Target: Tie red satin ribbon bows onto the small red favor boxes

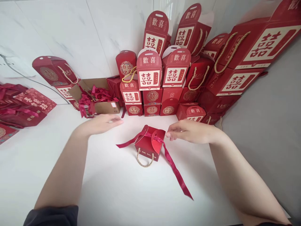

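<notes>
A small red gift box (148, 144) with a gold rope handle stands on the white table (117, 188). A dark red ribbon (175, 169) is threaded through its top, and its two ends trail left and right onto the table. My right hand (188, 131) hovers just right of the box top, fingers pinched close to the ribbon; whether it grips the ribbon is unclear. My left hand (101, 123) is stretched flat, palm down, above the table left of the box, pointing toward a cardboard box of ribbons (96, 97).
Stacks of red gift boxes (164, 78) with gold rope handles stand against the white wall behind. Larger red boxes (246, 56) pile up at the right. Flat red packaging (21, 106) lies at the left edge. A grey surface (270, 131) borders the table on the right.
</notes>
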`<action>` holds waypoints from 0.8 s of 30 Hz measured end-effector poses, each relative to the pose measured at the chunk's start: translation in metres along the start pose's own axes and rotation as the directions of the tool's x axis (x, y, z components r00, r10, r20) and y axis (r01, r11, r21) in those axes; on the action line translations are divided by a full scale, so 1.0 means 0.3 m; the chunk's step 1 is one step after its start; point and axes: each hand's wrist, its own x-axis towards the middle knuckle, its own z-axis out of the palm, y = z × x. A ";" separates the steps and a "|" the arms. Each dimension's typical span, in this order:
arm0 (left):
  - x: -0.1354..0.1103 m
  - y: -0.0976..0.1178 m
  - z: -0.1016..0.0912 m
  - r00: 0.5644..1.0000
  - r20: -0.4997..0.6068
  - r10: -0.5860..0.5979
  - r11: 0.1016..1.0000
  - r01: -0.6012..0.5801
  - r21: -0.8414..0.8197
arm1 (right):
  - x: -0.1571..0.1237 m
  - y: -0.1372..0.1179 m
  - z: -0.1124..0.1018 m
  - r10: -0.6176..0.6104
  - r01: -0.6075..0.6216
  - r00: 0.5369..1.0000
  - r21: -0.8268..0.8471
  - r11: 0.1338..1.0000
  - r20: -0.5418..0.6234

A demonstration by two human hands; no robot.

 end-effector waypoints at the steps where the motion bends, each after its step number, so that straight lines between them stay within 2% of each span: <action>1: 0.013 0.026 0.027 0.999 0.028 0.042 0.999 -0.041 -0.008 | 0.005 -0.003 0.010 0.012 -0.012 1.000 -0.015 1.000 0.028; 4: 0.033 0.089 0.112 0.962 0.162 0.221 0.975 -0.212 -0.072 | 0.031 -0.016 0.044 0.051 -0.046 0.996 -0.055 0.997 0.076; 6: 0.031 0.110 0.158 0.961 0.169 0.220 0.974 -0.209 -0.083 | 0.046 -0.022 0.060 0.056 -0.051 0.996 -0.073 0.996 0.074; 8: 0.024 0.115 0.183 0.971 0.171 0.165 0.984 -0.152 -0.088 | 0.057 -0.020 0.066 0.032 -0.028 0.997 -0.060 0.998 0.070; 10: 0.018 0.113 0.184 0.968 0.219 0.122 0.988 -0.097 -0.121 | 0.067 -0.009 0.065 -0.008 0.007 0.997 0.015 1.000 0.074; 12: 0.015 0.110 0.171 0.943 0.306 0.127 0.979 -0.070 -0.191 | 0.077 0.007 0.062 -0.046 0.026 0.993 0.183 0.983 0.108; 14: 0.018 0.107 0.154 0.912 0.374 0.168 0.956 -0.058 -0.288 | 0.088 0.023 0.062 -0.087 0.022 0.986 0.399 0.917 0.146; 16: 0.025 0.104 0.142 0.898 0.384 0.214 0.925 -0.061 -0.374 | 0.099 0.032 0.068 -0.120 0.012 0.980 0.553 0.833 0.159; 18: 0.036 0.098 0.139 0.896 0.372 0.242 0.902 -0.067 -0.427 | 0.107 0.032 0.080 -0.134 0.022 0.980 0.595 0.804 0.144; 20: 0.046 0.090 0.140 0.895 0.369 0.251 0.880 -0.052 -0.472 | 0.113 0.028 0.093 -0.130 0.047 0.986 0.564 0.824 0.107; 22: 0.054 0.082 0.140 0.885 0.392 0.251 0.853 -0.010 -0.522 | 0.117 0.024 0.104 -0.129 0.083 0.990 0.526 0.846 0.050; 24: 0.058 0.076 0.137 0.872 0.427 0.241 0.829 0.045 -0.558 | 0.121 0.024 0.106 -0.127 0.108 0.992 0.556 0.824 -0.004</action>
